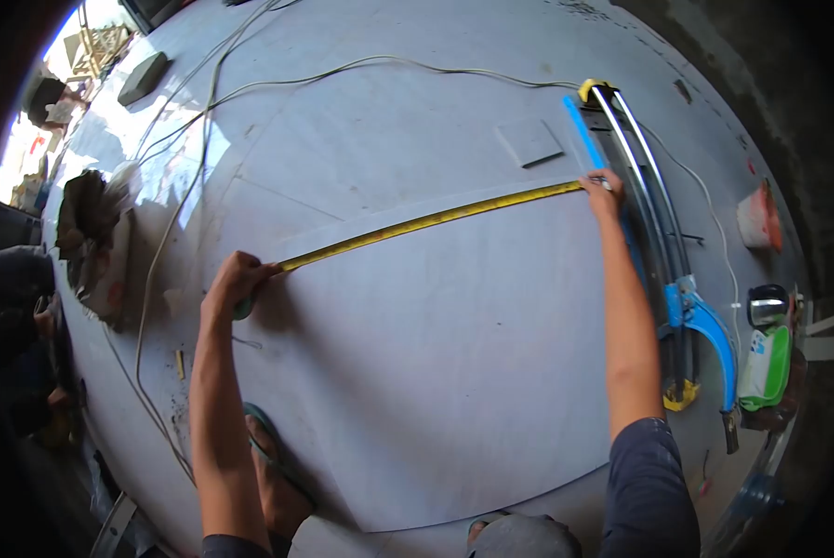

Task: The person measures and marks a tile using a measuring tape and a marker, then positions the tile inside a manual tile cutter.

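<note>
A yellow tape measure [436,218] is stretched straight across a large pale grey slab [454,372], near its far edge. My left hand [238,279] is closed around the tape's left end, and a bit of a green object, perhaps its case, shows under the palm. At the other end, the fingers of my right hand [604,192] pinch the tape at the slab's right side. Something small and whitish shows at those fingers, too small to name. Right beside that hand stands a tile cutter [654,177] with two chrome rails and a blue handle.
A grey cable [361,63] runs across the floor behind the slab. Beyond it lies a square tile piece [530,141]. A crumpled bag [101,242] stands on the left, a grey block [144,78] at the back left. A green-and-white package [767,367] lies far right.
</note>
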`<state>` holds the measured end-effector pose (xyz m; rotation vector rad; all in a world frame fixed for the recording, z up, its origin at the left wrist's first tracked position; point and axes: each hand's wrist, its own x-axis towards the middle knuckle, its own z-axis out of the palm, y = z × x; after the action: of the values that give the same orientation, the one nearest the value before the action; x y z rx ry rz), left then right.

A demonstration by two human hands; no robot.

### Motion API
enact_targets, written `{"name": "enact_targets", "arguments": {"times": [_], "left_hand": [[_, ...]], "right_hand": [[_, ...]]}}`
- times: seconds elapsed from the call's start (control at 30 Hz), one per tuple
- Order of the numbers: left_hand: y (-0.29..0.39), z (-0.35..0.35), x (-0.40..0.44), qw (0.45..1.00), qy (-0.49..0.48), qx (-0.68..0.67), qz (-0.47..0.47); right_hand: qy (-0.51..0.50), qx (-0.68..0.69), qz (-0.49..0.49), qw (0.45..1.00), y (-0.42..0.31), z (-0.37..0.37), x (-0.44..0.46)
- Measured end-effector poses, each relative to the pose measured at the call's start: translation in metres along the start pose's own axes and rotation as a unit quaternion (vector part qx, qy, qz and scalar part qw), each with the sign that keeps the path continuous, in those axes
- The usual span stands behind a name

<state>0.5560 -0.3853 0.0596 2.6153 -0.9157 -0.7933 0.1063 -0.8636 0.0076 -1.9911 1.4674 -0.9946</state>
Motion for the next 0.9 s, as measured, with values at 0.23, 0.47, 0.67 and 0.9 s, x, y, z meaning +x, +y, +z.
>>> {"name": "enact_targets", "arguments": {"times": [0.23,0.47,0.67,0.9], "left_hand": [[-0.013,-0.004,0.027,0.999,-0.038,-0.003,0.009],[-0.004,-0.012,0.041,0.998,-0.051,0.033,-0.009],[-0.007,-0.017,0.044,0.997,-0.073,0.011,-0.001],[-0.004,-0.023,0.041,0.994,-0.109,0.004,-0.009]], "right_hand": [[-0.013,0.03,-0.039,0.999,0.044,0.009,0.017],[-0.005,-0.058,-0.03,0.998,0.023,0.0,0.007],[0.092,0.092,-0.111,0.985,-0.088,0.041,-0.042],[-0.384,0.401,-0.002,0.832,-0.253,0.165,-0.157]]}}
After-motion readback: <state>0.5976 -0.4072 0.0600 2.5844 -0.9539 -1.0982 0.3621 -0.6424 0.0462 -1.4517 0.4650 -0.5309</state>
